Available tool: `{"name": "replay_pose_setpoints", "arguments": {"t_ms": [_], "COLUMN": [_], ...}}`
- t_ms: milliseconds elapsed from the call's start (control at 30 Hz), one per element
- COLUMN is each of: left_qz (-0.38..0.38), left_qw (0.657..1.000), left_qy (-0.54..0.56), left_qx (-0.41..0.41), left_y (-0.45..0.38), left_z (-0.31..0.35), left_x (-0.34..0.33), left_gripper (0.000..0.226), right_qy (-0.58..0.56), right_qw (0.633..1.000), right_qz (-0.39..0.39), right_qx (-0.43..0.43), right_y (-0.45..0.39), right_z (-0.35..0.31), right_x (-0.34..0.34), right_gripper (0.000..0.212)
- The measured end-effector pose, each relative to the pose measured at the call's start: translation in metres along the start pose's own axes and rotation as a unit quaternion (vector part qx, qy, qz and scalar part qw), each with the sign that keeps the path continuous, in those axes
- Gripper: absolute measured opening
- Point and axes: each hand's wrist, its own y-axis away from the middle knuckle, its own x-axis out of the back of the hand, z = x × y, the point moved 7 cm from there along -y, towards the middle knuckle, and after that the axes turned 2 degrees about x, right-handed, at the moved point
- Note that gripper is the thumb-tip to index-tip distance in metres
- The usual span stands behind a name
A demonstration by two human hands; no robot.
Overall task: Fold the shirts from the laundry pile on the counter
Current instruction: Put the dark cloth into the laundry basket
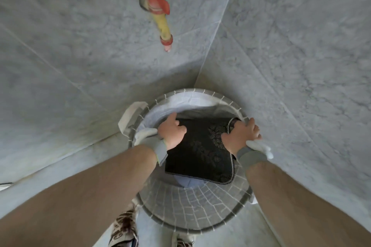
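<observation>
— What are the hands doing?
— Right hand (242,136) curls over the far right rim of the laundry basket (192,204); left hand (172,131) dips inside at the left rim, fingers loosely bent, its hold unclear.
— And the clothes?
— A black patterned garment (200,156) lies in the basket, between both hands. A red-and-yellow tap (159,15) sits on the tiled wall beyond.

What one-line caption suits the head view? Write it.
Both hands lower a folded black garment into a round laundry basket.
</observation>
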Motion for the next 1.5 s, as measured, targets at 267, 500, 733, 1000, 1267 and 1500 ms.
{"name": "replay_pose_setpoints", "arguments": {"t_ms": [267, 500, 733, 1000, 1267, 1500], "left_qz": [0.265, 0.236, 0.193, 0.184, 0.204, 0.186], "left_qw": [0.879, 0.946, 0.969, 0.961, 0.91, 0.904], "left_qy": [-0.385, -0.223, -0.152, -0.199, -0.331, -0.355], "left_qx": [-0.095, 0.019, 0.031, -0.05, -0.143, -0.146], "left_y": [0.052, 0.051, 0.044, 0.043, 0.035, -0.008], "left_z": [-0.035, -0.073, -0.092, -0.051, 0.052, 0.071], "left_x": [0.087, 0.085, 0.081, 0.099, 0.153, 0.151], "left_gripper": [0.052, 0.057, 0.044, 0.053, 0.059, 0.061], "right_qy": [-0.01, 0.002, 0.0, 0.054, -0.077, -0.115], "right_qw": [0.999, 0.999, 0.995, 0.997, 0.997, 0.991], "right_qz": [-0.018, -0.043, -0.079, -0.039, -0.001, -0.005], "right_qx": [-0.033, 0.004, -0.068, 0.024, -0.028, -0.06], "right_y": [0.009, 0.004, -0.012, -0.014, 0.001, -0.008], "right_z": [0.015, 0.014, 0.044, 0.049, 0.059, 0.051], "right_x": [-0.007, -0.004, -0.01, 0.013, 0.072, 0.051], "right_gripper": [0.039, 0.048, 0.047, 0.027, 0.026, 0.033]}}
